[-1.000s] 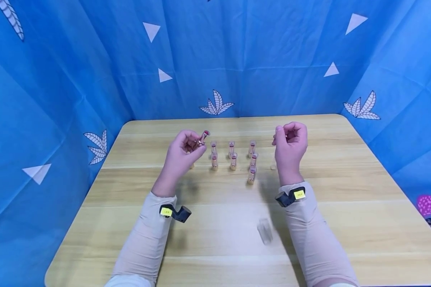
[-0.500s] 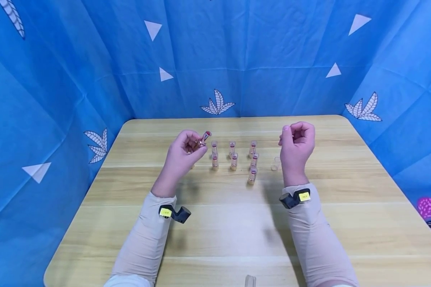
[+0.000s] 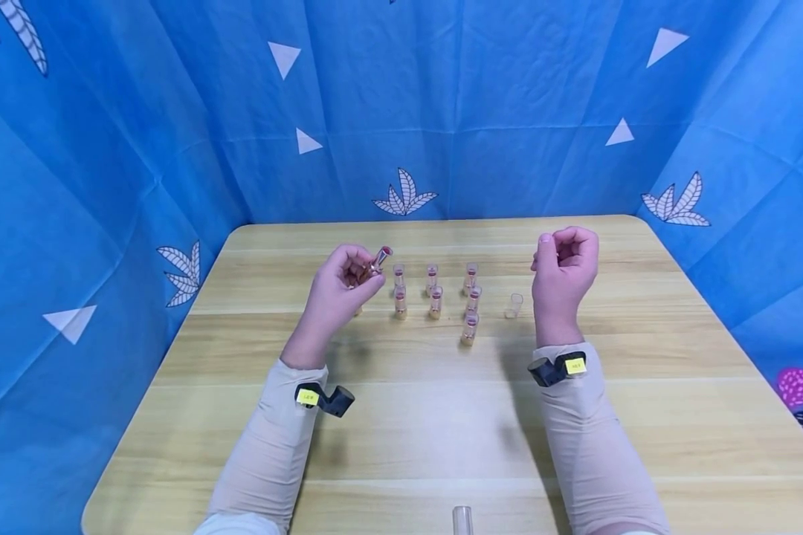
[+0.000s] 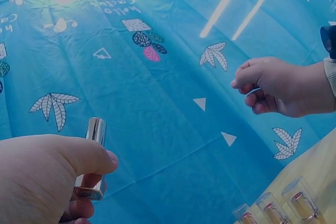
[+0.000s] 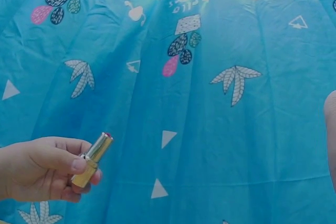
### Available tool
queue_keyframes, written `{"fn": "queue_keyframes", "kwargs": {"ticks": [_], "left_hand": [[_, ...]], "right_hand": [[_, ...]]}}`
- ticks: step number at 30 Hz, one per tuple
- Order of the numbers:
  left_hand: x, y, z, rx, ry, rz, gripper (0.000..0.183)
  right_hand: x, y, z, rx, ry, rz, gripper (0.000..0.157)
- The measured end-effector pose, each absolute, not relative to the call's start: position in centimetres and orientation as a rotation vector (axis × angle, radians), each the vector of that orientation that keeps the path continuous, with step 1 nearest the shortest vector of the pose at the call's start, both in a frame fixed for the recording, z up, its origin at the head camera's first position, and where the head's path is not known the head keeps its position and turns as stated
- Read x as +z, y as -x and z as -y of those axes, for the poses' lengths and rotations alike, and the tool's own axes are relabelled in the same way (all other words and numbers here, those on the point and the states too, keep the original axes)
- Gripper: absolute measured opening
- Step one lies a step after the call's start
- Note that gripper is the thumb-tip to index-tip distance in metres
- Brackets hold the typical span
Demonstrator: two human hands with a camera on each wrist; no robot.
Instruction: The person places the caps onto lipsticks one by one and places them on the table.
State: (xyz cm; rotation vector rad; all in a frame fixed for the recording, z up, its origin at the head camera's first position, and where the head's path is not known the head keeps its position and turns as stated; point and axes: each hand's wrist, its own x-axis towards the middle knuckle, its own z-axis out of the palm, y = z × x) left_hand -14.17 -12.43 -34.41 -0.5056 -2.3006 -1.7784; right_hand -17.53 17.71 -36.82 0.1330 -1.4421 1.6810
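My left hand (image 3: 340, 286) holds an uncapped lipstick (image 3: 381, 257) between thumb and fingers above the table. The lipstick tilts to the right, with its red tip at the top. In the right wrist view its silver tube and gold base (image 5: 85, 176) show clearly. My right hand (image 3: 565, 279) is raised at the right, fingers curled and thumb against the forefinger. Seen from the left wrist, that right hand (image 4: 278, 85) shows nothing in its grip. A clear cap (image 3: 514, 305) stands on the table just left of it. Another clear cap (image 3: 463, 520) lies at the front edge.
Several lipsticks with clear caps stand in rows mid-table, among them a front one (image 3: 469, 329) and a back one (image 3: 431, 277). One more base (image 3: 358, 310) is mostly hidden by the left hand. A blue curtain (image 3: 442, 111) surrounds the wooden table (image 3: 401, 416).
The loose cap has slid across the table to the front edge and come to lie there. My right hand has moved rightward, uncovering the standing cap. My left hand stays nearly still.
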Motion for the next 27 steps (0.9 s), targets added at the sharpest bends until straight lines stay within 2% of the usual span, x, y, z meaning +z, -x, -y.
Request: {"fn": "queue_keyframes", "kwargs": {"ticks": [4, 7, 10, 14, 20, 27], "left_hand": [[-34.5, 14.2, 12.6, -1.784, 0.512, 2.302, 0.025], [-34.4, 14.2, 12.6, -1.788, 0.511, 2.303, 0.025], [-34.3, 14.1, 12.7, -1.789, 0.509, 2.305, 0.026], [-34.2, 14.1, 12.7, -1.784, 0.508, 2.312, 0.026], [-34.1, 14.1, 12.8, -1.781, 0.499, 2.312, 0.026], [-34.1, 14.1, 13.0, -1.775, 0.483, 2.317, 0.026]], "right_hand": [[-35.9, 16.8, -17.9, 1.667, -0.210, 1.466, 0.012], [-34.5, 15.2, -17.5, 1.659, -0.382, 1.495, 0.011], [-33.2, 13.4, -16.4, 1.617, -0.704, 1.533, 0.011], [-33.4, 11.7, -14.8, 1.443, -1.250, 1.612, 0.015], [-37.5, 9.3, -13.5, 1.114, -1.787, 1.908, 0.029], [-43.1, 5.8, -13.7, 0.902, -2.190, 2.199, 0.051]]}}
